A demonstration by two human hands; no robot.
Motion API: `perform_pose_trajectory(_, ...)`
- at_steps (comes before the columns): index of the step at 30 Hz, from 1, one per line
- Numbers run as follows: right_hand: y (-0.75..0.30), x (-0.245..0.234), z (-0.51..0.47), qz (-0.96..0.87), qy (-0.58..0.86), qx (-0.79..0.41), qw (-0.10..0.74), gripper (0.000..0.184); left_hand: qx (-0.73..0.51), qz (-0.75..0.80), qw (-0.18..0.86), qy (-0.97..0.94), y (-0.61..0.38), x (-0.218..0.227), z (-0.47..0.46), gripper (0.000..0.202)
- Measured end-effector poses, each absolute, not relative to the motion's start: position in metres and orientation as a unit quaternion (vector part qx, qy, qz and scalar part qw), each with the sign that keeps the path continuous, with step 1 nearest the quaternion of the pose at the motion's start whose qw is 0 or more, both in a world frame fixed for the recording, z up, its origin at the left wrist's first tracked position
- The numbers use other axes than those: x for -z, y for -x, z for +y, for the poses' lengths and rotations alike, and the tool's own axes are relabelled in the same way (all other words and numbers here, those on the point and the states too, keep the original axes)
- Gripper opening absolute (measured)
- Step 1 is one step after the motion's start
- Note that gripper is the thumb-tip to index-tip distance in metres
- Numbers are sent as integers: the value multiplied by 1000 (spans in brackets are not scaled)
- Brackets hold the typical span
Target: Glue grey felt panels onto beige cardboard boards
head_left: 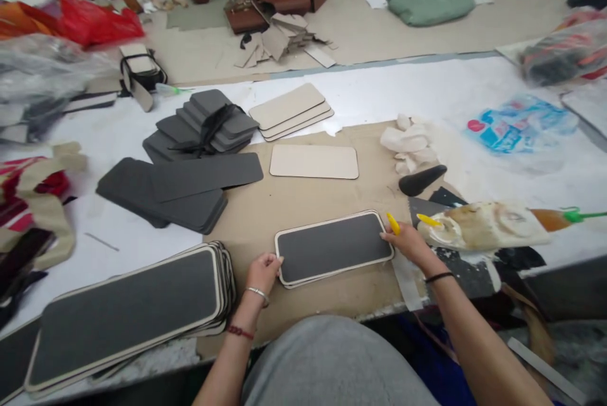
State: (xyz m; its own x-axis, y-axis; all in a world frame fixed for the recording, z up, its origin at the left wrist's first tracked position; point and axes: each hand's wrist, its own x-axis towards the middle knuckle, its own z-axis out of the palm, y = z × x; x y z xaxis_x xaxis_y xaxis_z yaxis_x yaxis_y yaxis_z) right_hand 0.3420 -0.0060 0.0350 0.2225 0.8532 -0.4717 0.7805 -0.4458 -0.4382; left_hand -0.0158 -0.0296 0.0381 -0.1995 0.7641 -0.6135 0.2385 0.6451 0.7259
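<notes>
A rounded dark grey panel with a cream border [334,246] lies on the brown board before me, with another cream edge showing just beneath it. My left hand [263,270] pinches its left end between thumb and fingers. At the opposite end, my right hand [405,241] grips the right edge, and a short yellow stick [393,224] pokes up from between its fingers. Beyond the panel lies a single cream piece with a dark edge [313,162]. A glue-smeared bottle [497,226] with an orange nozzle and green tip rests right of my right hand.
Stacked larger bordered panels [133,311] stand at the left front. Behind them are loose dark grey pieces [190,188], a tied dark bundle [203,124] and stacked cream pieces [291,109]. A black tapered tool [422,180] and crumpled tissue [405,140] lie at right.
</notes>
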Motion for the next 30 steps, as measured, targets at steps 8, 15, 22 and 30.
perform_pose_trajectory(8, -343, -40, -7, -507, 778, -365, 65, 15, -240, 727, 533, -359, 15, -45, -31, 34)
perform_pose_trajectory(15, -342, -40, -5, -517, 783, -343, 38, 14, -222, 730, 529, -373, 14, -46, -31, 37)
perform_pose_trajectory(22, -340, -45, -5, -520, 782, -343, 29, 12, -208, 720, 539, -384, 16, -41, -31, 43)
perform_pose_trajectory(30, -340, -41, -5, -519, 787, -334, 5, 12, -188, 724, 513, -421, 17, -40, -32, 46)
